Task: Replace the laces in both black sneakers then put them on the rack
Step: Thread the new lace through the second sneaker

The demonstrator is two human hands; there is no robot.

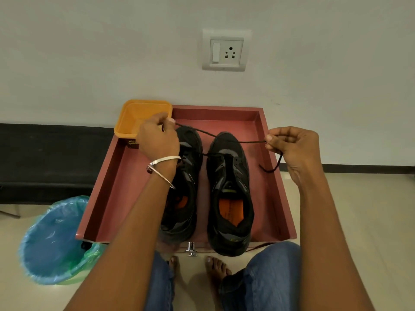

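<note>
Two black sneakers sit side by side, toes toward the far wall, inside a shallow red tray (272, 153) that rests on the floor in front of the seated person. The left sneaker (187, 176) is half hidden by the forearm crossing it; the right sneaker (229, 194) is in plain sight, its orange insole showing.

A black lace (226, 142) runs through the eyelets near the toe of the right sneaker and spreads out to both sides. The left hand (157, 138) has its fingers pinched together on one end, up near the far left of the tray. The right hand (292, 149) has its fingers clamped on the other end, out over the right tray wall, with a short tail curling down below the hand. Holding both ends out like this looks like a way of evening the two halves before threading further up, so I'd judge the lacing of this shoe has only just begun.

An orange tub (143, 117) sits at the far left corner of the tray, just beside the left hand. A bin with a blue liner (54, 239) stands on the floor to the near left. A wall socket (226, 50) is on the wall above. No rack is in sight. The left forearm lies over the other sneaker, so I can't tell its lacing.
</note>
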